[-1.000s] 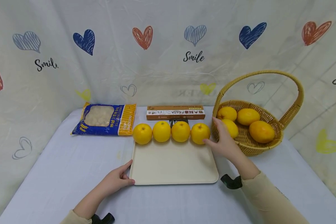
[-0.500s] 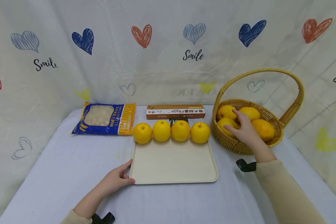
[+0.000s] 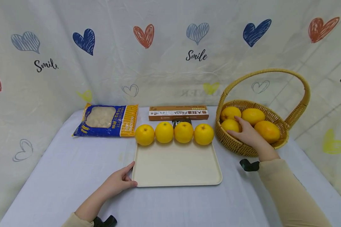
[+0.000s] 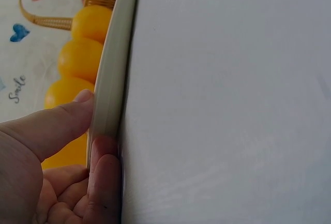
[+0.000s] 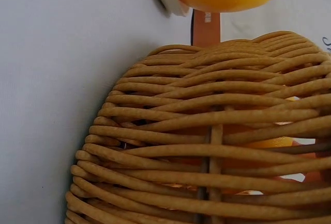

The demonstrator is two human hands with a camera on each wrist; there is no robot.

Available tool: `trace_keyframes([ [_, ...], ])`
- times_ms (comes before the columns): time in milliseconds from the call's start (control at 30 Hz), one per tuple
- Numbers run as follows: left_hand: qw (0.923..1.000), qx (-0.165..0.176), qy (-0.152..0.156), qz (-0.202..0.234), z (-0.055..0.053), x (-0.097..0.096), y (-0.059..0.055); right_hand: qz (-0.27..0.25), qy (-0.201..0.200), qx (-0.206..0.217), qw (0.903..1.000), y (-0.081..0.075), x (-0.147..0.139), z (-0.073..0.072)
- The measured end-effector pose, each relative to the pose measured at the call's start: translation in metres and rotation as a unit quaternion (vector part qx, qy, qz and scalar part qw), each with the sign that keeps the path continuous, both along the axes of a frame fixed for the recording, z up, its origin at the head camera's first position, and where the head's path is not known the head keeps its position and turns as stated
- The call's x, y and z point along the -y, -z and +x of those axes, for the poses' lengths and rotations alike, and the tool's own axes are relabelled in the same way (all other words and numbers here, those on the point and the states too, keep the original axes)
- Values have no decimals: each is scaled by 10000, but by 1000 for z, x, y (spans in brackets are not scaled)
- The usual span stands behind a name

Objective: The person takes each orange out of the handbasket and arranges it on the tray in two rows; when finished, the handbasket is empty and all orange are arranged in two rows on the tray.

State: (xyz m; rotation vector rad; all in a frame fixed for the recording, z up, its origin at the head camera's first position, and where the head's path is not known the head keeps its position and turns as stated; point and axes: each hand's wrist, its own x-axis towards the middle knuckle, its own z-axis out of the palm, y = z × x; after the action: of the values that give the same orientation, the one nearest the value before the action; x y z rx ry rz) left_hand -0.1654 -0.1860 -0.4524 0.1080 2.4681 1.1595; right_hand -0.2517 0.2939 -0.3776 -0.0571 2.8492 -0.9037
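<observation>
In the head view, my left hand (image 3: 116,183) grips the near left corner of a cream tray (image 3: 177,165). The left wrist view shows the thumb (image 4: 72,118) against the tray's inner side and the fingers curled under its rim. A row of several yellow oranges (image 3: 183,132) lines the tray's far edge. Inside a wicker basket (image 3: 233,146) at the right, my right hand (image 3: 248,135) holds the near left orange (image 3: 230,125), thumb on its near side and fingertips across its right. Basket weave (image 5: 207,131) hides this hand in the right wrist view.
Another orange (image 3: 230,113) and two mangoes (image 3: 267,131) share the basket, under its tall arched handle (image 3: 265,72). Behind the tray lie a pasta box (image 3: 178,113) and, to the left, a blue-and-yellow pasta bag (image 3: 108,121). A patterned curtain (image 3: 164,69) hangs behind the table.
My right hand has moved right from the tray's rightmost orange into the basket, and its fingers have closed around an orange there. The left hand keeps its place on the tray.
</observation>
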Motion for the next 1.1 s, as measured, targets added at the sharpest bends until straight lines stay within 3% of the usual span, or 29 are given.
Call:
trace_keyframes([
  [300, 10000, -21, 42, 23, 1, 0, 1, 131, -49, 193, 9997, 9, -4, 0],
  [567, 10000, -47, 37, 44, 2, 0, 2, 189, 72, 88, 9998, 9, -4, 0],
  [833, 9999, -64, 36, 90, 2, -1, 2, 195, 388, -653, 9969, 7, -5, 5],
  [1100, 10000, -75, 39, 31, 1, 0, 0, -362, 937, -1625, 9816, 0, 2, 17],
])
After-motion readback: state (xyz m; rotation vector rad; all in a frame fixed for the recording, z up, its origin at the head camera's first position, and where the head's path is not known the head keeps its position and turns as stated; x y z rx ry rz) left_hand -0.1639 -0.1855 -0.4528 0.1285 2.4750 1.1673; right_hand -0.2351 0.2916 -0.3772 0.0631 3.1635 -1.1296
